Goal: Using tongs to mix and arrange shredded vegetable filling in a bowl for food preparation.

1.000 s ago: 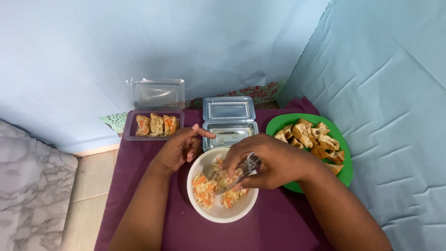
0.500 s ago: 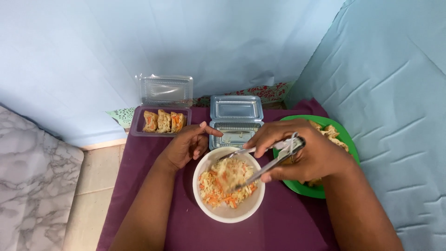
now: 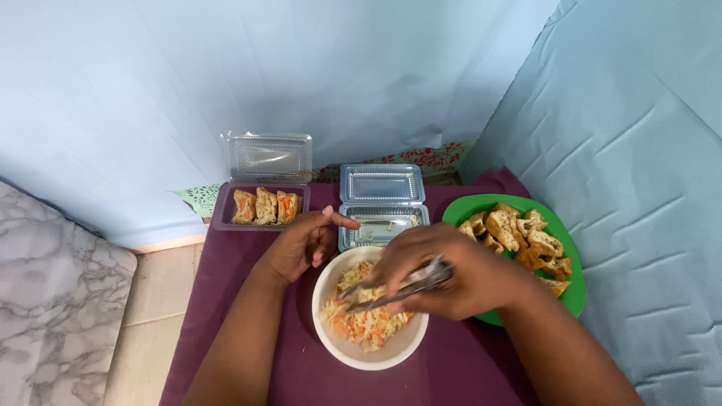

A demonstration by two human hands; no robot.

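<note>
here, a purple tabletop (image 3: 226,271) carries everything. at its right edge sits a green plate (image 3: 565,233) piled with fried pieces (image 3: 519,237). a white bowl (image 3: 353,353) of shredded slaw (image 3: 368,327) stands in the middle, near the front. behind it is an open clear box (image 3: 380,207), nearly bare, and to the left another box (image 3: 259,207) holding three stuffed pieces. the right hand (image 3: 459,274) is closed around metal tongs (image 3: 398,289), whose tips sit in the slaw. the left hand (image 3: 304,244) rests loosely curled against the bowl's rim, gripping nothing.
</note>
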